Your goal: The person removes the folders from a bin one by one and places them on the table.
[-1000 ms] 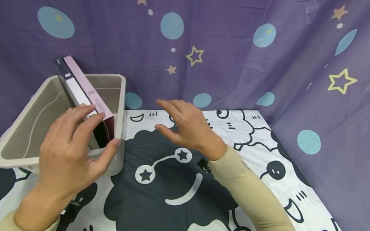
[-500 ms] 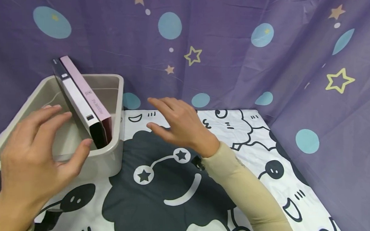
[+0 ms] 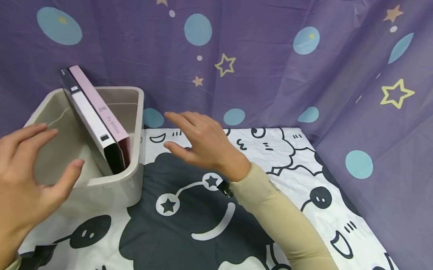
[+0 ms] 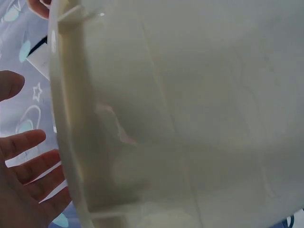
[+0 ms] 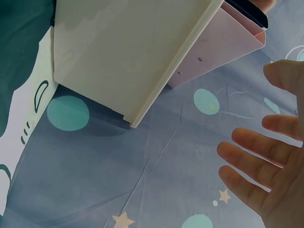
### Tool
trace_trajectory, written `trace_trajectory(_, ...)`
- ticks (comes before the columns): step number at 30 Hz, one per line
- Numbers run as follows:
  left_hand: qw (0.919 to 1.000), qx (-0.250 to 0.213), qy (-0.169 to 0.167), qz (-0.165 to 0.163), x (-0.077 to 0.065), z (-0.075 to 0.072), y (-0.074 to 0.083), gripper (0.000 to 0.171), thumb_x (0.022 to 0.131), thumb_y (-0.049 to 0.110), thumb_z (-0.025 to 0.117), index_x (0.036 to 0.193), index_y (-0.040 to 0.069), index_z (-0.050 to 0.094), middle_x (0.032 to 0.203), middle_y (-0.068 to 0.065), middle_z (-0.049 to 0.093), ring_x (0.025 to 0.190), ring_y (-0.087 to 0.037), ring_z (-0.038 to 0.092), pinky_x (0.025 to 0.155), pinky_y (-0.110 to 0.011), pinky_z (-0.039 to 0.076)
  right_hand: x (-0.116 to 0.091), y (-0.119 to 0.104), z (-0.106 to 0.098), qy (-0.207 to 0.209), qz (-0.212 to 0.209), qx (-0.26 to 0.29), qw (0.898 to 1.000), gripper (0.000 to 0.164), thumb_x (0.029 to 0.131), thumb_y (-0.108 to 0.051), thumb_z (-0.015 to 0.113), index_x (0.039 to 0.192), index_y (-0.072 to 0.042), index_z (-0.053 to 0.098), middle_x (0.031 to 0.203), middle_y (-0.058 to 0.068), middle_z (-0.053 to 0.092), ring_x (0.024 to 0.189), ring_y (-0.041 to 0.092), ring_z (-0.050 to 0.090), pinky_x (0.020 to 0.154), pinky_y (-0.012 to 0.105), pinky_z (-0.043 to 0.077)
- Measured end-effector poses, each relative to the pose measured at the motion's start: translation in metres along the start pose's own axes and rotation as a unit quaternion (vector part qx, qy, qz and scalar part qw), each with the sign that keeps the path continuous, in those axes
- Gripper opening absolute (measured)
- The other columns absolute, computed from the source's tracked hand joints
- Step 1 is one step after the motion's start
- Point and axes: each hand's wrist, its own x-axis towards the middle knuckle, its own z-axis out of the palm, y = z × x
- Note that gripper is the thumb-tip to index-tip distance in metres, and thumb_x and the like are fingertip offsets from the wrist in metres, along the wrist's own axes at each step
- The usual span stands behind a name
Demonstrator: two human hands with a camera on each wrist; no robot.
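A beige plastic bin point(image 3: 106, 192) stands at the left in the head view. Two file binders lean side by side in its right half: a black one with a white spine label point(image 3: 88, 116) and a pink one point(image 3: 100, 106). Their upper ends rise above the bin's back rim. My left hand point(image 3: 19, 180), fingers spread and holding nothing, hovers at the bin's front left and covers part of its rim. To the right of the bin my right hand point(image 3: 206, 143) is held in the air over the cloth, fingers extended and apart from the binders.
A white cloth with dark sheep drawings point(image 3: 191, 216) covers the surface under the bin. Purple curtain point(image 3: 265, 88) with stars and blue dots hangs behind and along the right side. Dark devices are strapped near both wrists.
My left hand has moved away from the binders, leftward and toward me, uncovering their near ends. My right hand has drifted slightly left. The binders stay leaning in the bin.
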Motion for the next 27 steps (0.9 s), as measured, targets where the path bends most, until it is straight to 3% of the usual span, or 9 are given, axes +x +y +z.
trace_trajectory(13, 0.9994, -0.023, -0.018, -0.021, -0.013, -0.006, -0.023, 0.083, 0.077, 0.067, 0.058, 0.102, -0.011, 0.066, 0.108, -0.030, 0.061, 0.105, -0.050, 0.053, 0.103, -0.035, 0.034, 0.010, -0.005, 0.003, -0.016, -0.004, 0.006, 1.000, 0.056, 0.089, -0.042, 0.060, 0.133, -0.008, 0.054, 0.108, 0.001, 0.062, 0.094, 0.015, 0.059, 0.081, 0.030, 0.047)
trace_trajectory(18, 0.9978, -0.033, -0.039, -0.041, -0.022, -0.010, -0.038, 0.086, 0.075, 0.068, 0.060, 0.106, -0.012, 0.065, 0.113, -0.032, 0.059, 0.114, -0.044, 0.050, 0.103, -0.027, 0.030, 0.013, -0.008, 0.005, -0.026, -0.003, 0.004, 1.000, 0.056, 0.089, -0.043, 0.060, 0.134, -0.009, 0.054, 0.108, 0.000, 0.061, 0.094, 0.014, 0.058, 0.082, 0.029, 0.046)
trace_trajectory(24, 0.9953, 0.000, -0.091, -0.033, -0.028, -0.023, -0.063, 0.092, 0.078, 0.071, 0.055, 0.113, -0.014, 0.060, 0.120, -0.034, 0.054, 0.123, -0.040, 0.047, 0.107, -0.032, 0.028, 0.021, -0.014, 0.009, -0.033, -0.008, 0.005, 0.999, 0.056, 0.089, -0.043, 0.059, 0.133, -0.008, 0.054, 0.109, 0.001, 0.061, 0.095, 0.014, 0.058, 0.084, 0.029, 0.045)
trace_trajectory(27, 0.9933, 0.005, -0.106, -0.047, -0.031, -0.027, -0.069, 0.093, 0.079, 0.071, 0.054, 0.117, -0.014, 0.058, 0.123, -0.034, 0.052, 0.123, -0.042, 0.046, 0.108, -0.029, 0.027, 0.024, -0.018, 0.010, -0.039, -0.009, 0.005, 0.999, 0.057, 0.089, -0.044, 0.059, 0.133, -0.008, 0.055, 0.110, 0.002, 0.062, 0.097, 0.014, 0.058, 0.084, 0.029, 0.045)
